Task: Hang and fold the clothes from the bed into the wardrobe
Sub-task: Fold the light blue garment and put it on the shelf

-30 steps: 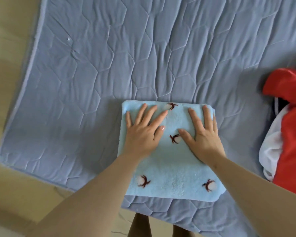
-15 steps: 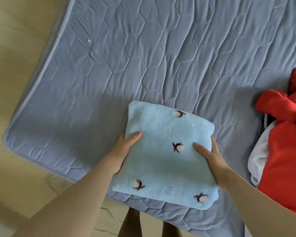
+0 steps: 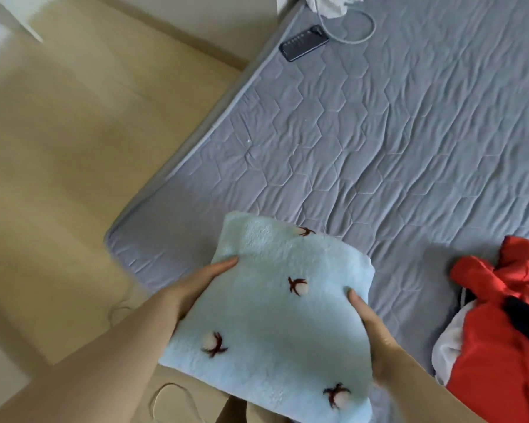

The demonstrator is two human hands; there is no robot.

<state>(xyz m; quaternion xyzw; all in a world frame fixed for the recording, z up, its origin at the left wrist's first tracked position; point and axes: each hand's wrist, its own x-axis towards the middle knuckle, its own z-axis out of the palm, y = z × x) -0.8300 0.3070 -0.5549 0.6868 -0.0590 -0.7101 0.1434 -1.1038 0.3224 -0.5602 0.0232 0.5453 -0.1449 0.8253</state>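
Note:
A folded light-blue fleece garment (image 3: 266,312) with small brown-and-white cotton motifs is lifted off the bed, over its near corner. My left hand (image 3: 196,285) grips its left edge, thumb on top and fingers hidden beneath. My right hand (image 3: 370,328) grips its right edge the same way. The bed (image 3: 364,141) has a grey-blue quilted cover. A heap of red, white and dark clothes (image 3: 501,325) lies on the bed at the right.
A dark phone (image 3: 303,42) lies near the bed's far left edge, with a grey cable (image 3: 348,29) looping beside it and crumpled white cloth (image 3: 333,4) behind. Beige floor (image 3: 74,148) spreads to the left. A white furniture edge (image 3: 9,16) shows top left.
My hands went from pressing flat on the folded garment to gripping its two sides and lifting it off the bed. The view has swung left, showing more floor.

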